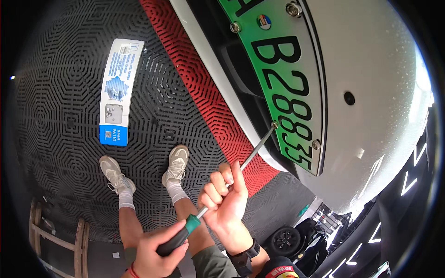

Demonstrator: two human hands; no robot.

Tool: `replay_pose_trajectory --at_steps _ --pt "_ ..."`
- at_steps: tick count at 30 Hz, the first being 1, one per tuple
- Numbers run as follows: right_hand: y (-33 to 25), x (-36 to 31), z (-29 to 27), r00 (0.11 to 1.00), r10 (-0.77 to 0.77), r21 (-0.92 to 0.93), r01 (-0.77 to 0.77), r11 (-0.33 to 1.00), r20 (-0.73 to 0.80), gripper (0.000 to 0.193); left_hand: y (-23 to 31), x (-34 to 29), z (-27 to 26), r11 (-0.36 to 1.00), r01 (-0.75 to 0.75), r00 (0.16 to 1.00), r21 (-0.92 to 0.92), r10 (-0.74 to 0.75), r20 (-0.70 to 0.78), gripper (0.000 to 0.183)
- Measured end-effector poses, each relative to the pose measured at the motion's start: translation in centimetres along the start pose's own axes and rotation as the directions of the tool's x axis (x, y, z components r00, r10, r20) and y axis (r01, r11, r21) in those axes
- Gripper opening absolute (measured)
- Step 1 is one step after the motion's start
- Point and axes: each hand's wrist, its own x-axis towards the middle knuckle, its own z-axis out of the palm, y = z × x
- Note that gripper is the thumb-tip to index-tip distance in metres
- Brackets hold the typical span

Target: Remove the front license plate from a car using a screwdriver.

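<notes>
A long screwdriver [191,223] with a black and green handle slants up to the right. My left hand [160,250], a red cord at its wrist, is wrapped round the handle. My right hand [225,194], palm toward me and a dark watch at its wrist, has its fingers curled round the steel shaft. At its far end, the tip meets a screw [274,125] at the left edge of a green licence plate [282,88]. The plate lies against a white car [366,88]. Other screws show on it, one of them near its bottom right corner [316,144].
On the black grid floor [60,92] lies a white and blue printed package [116,92]. A red floor strip [194,83] runs beside the bumper. My shoes [176,162] stand left of it. A wooden frame [58,238] is at lower left, a car wheel [284,238] at lower right.
</notes>
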Motion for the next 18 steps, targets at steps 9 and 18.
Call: replay_pose_trajectory --at_steps 9,18 --pt "-0.3 0.2 0.6 1.0 0.005 0.015 -0.005 1.0 -0.005 0.042 0.5 0.7 -0.5 0.902 -0.203 0.975 0.381 0.224 -0.01 0.052" --pt "-0.4 0.8 0.2 0.997 0.071 0.007 -0.071 0.997 0.027 0.044 -2.2 -0.3 -1.8 0.287 0.522 0.839 -0.803 -0.341 0.424 0.059"
